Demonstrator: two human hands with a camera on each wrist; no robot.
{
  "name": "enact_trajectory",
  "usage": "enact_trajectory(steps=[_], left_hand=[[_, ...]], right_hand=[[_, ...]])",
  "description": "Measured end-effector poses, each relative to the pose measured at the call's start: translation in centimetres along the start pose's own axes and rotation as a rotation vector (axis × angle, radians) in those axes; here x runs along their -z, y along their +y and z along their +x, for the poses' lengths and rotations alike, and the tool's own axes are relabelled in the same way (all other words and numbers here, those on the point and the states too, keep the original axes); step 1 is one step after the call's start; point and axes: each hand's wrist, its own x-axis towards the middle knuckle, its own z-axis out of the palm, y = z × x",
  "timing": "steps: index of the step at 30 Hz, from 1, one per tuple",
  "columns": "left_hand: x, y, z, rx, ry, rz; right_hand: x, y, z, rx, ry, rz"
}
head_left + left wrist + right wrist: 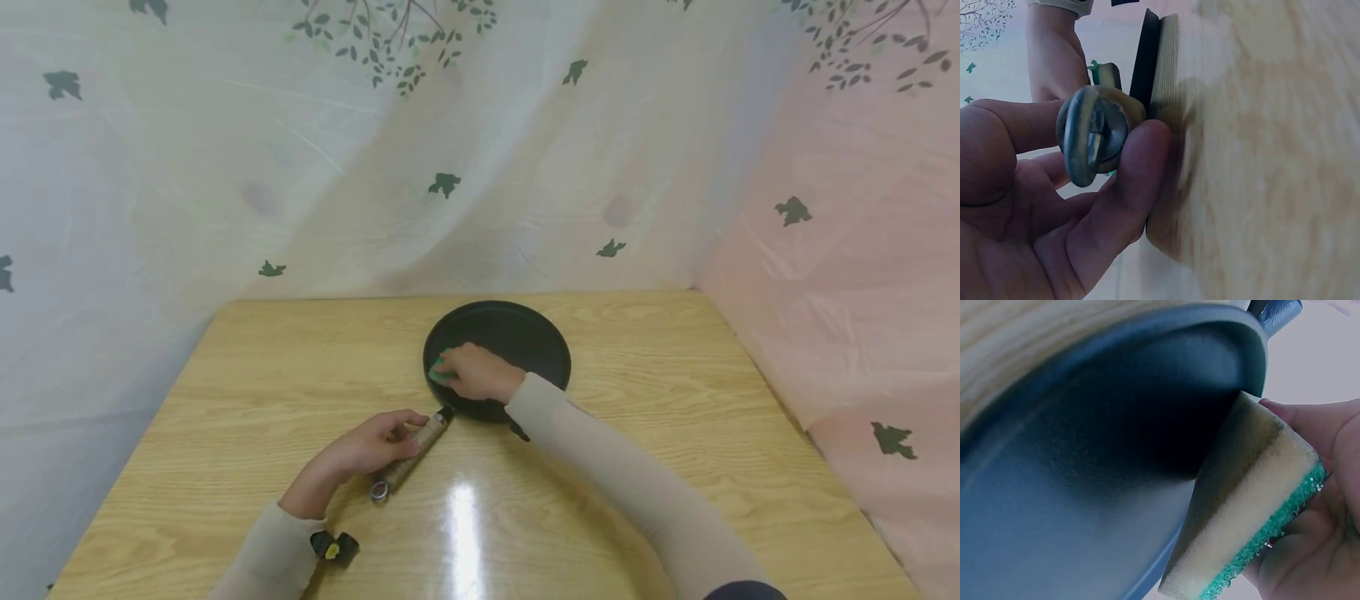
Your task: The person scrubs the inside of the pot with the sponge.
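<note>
A round black frying pan [517, 329] lies on the table, its wood-look handle [420, 447] pointing toward the near left. My left hand [378, 442] holds that handle between thumb and fingers, just above the metal hanging ring [1082, 137] at its end. Inside the pan, my right hand [476, 371] pinches a sponge [1254, 500] with a pale foam layer and a green scouring layer. The foam side meets the pan near its left rim, and the green side faces the palm. In the head view the fingers hide most of the sponge.
The wooden table [300, 358] has a glossy light reflection near its front. Behind it hangs a pale curtain [360, 217] printed with leaves and birds, with a pinkish panel on the right. A small black device [335, 547] sits at the left wrist.
</note>
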Motion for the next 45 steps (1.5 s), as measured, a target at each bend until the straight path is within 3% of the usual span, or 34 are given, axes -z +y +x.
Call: enact_trajectory(steps=[31, 45], left_hand=[[0.1, 0.2, -0.2, -0.017, -0.008, -0.012], [0.2, -0.1, 0.1, -0.009, -0.008, -0.013]], right_hand=[[1.4, 1.4, 3.3, -0.067, -0.016, -0.042], [2.3, 2.4, 4.8, -0.130, -0.023, 0.002]])
